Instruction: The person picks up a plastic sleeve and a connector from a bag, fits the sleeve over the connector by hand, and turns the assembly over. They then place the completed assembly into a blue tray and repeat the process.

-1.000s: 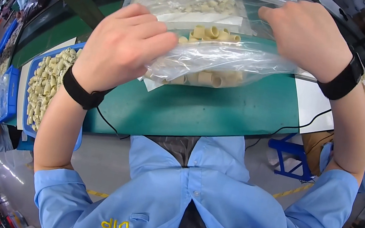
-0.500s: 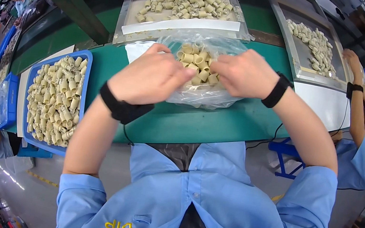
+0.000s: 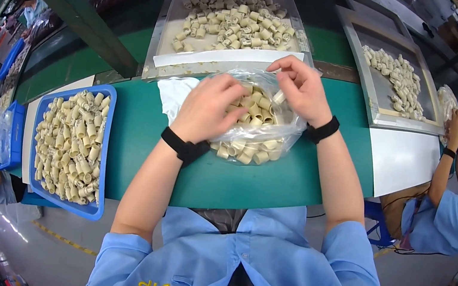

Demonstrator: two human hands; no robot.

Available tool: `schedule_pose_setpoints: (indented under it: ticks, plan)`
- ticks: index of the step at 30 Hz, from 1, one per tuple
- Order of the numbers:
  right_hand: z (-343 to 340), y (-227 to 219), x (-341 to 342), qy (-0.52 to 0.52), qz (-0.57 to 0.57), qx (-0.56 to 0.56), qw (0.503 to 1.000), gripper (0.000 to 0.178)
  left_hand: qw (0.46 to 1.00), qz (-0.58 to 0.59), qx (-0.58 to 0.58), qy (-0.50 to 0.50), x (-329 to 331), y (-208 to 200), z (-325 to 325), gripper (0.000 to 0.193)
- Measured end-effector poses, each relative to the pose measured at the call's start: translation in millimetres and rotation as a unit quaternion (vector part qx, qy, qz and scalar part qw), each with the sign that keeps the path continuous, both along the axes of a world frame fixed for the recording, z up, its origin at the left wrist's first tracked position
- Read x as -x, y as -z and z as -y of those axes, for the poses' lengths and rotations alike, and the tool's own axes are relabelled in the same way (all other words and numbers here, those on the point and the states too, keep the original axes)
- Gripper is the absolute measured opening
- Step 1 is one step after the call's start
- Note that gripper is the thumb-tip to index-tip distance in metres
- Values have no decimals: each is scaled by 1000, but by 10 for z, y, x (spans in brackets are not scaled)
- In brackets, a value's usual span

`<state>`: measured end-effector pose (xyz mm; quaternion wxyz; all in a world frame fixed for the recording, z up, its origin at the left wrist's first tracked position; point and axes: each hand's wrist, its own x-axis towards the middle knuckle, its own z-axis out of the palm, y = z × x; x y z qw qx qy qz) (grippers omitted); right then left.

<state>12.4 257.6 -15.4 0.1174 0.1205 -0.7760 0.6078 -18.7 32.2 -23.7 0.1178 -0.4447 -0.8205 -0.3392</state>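
Note:
A clear plastic bag [image 3: 253, 141] full of cream-coloured cylindrical sockets [image 3: 255, 110] sits on the green work table in front of me. My left hand [image 3: 211, 104] reaches over the bag's left side, thumb and fingers apart, with the fingertips among the sockets. At the far right of the bag's mouth, the fingers of my right hand [image 3: 301, 88] are bent on the plastic rim. A pale socket [image 3: 279, 97] shows just below the right thumb. Black bands wrap both my wrists.
On the left stands a blue tray [image 3: 108, 153] heaped with sockets. Beyond the bag lies a metal-framed screen [image 3: 161, 41] bearing more sockets; another frame [image 3: 369, 100] with pale parts is at right. A white cloth [image 3: 173, 94] touches my left side. A co-worker's arm [image 3: 442, 172] is at far right.
My view has shifted, so the table shows lower. My left hand has moved in over the sockets, and my right hand has turned, its fingers now at the bag's far rim.

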Motion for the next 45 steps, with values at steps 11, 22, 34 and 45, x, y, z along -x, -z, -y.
schedule_pose_setpoints:
  ticks: [11, 22, 34, 45]
  plan:
    - [19, 133, -94, -6, -113, -61, 992, 12, 999, -21, 27, 29, 31, 115, -80, 29]
    - [217, -65, -387, -16, -254, -119, 960, 31, 980, 106, -157, 57, -73, 129, 72, 29]
    - [209, 35, -371, -66, -299, -177, 935, 31, 941, 233, -244, 43, -167, 222, 83, 32]
    - [214, -26, -415, -56, -328, -214, 919, 31, 963, 162, -176, 122, -53, 147, 105, 42]
